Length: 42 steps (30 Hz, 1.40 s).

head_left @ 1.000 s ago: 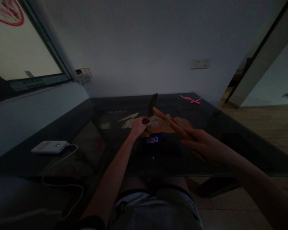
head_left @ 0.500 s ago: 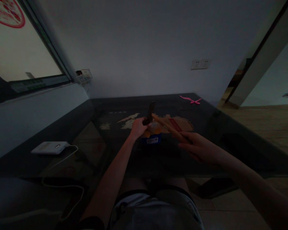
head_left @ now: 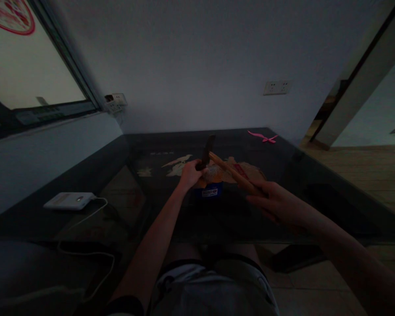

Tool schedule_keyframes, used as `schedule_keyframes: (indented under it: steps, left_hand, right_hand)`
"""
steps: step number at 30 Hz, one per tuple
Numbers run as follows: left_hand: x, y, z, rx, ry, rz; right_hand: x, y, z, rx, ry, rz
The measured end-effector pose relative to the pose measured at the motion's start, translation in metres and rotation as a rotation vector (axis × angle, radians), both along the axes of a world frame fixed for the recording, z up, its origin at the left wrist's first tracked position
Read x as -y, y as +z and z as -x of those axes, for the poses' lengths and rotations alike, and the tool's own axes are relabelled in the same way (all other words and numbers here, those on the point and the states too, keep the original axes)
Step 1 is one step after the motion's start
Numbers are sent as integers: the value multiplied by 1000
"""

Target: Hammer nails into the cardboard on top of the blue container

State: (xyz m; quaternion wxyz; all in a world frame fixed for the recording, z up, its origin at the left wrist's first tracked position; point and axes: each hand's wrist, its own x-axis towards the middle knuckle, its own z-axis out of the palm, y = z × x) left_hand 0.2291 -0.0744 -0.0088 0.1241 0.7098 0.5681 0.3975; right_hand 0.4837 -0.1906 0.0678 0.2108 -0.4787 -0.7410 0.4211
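Observation:
In the middle of the head view my left hand (head_left: 190,173) is closed around the lower end of a dark, curved, blade-like piece (head_left: 208,147), which stands up from the fist. Its exact kind is too dim to make out. My right hand (head_left: 276,202) grips a light wooden stick (head_left: 232,171) that slants up and to the left. The tip of the stick is at the dark piece, and whether they touch I cannot tell. Just under the hands sits a small blue box (head_left: 212,190) with a white label. Behind the stick lies a brown piece with a red band (head_left: 241,170).
A white power bank (head_left: 69,201) with a white cable (head_left: 97,211) lies on the dark glossy table (head_left: 171,206) at left. A pink ribbon (head_left: 265,138) is near the far right corner. A wall with sockets (head_left: 277,87) stands behind the table.
The dark piece and the stick's tip have risen slightly. Both hands keep their grip in nearly the same place.

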Motion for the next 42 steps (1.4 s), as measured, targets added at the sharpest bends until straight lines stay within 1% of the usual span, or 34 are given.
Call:
schedule_keyframes:
  steps: [4,8,10,16,19,21,23,26,29,32,34,36,38,40,42]
  left_hand:
    - [0,0,-1,40,-48,-7]
    - [1,1,-1,-29,22,-5]
    - [1,1,-1,-37,32,-5]
    - [-2,-3,-1,72,-67,-12]
    - [-2,-3,0,41,-40,-4]
    - [-2,-2,0,-19,11,-13]
    - [-2,0,1,-28,10,-7]
    - [0,2,-1,41,-62,2]
    - [2,6,-4,69,-101,-12]
    - [3,14,-2,145,-192,-27]
    - [6,21,5,211,-226,-72]
    - [13,28,18,246,-189,-144]
    - [25,32,35,249,-100,-206]
    - [39,30,54,215,6,-241]
    - [56,20,71,131,88,-240]
  right_hand:
    - [4,4,-1,-42,-20,48]
    - [2,0,0,14,-1,43]
    - [1,-1,0,35,2,35]
    - [7,5,-2,-46,-49,21]
    - [6,-1,1,-41,-52,8]
    - [4,-8,3,-54,-49,47]
    - [5,-16,1,-113,-77,101]
    - [13,-27,-5,-276,-153,156]
    - [26,-41,-11,-493,-209,213]
    - [40,-62,-14,-743,-230,301]
    - [48,-80,-15,-859,-240,369]
    - [54,-99,-18,-931,-249,413]
    - [61,-115,-20,-994,-270,450]
    - [67,-127,-21,-1048,-312,485]
    - [74,-133,-21,-1087,-331,529]
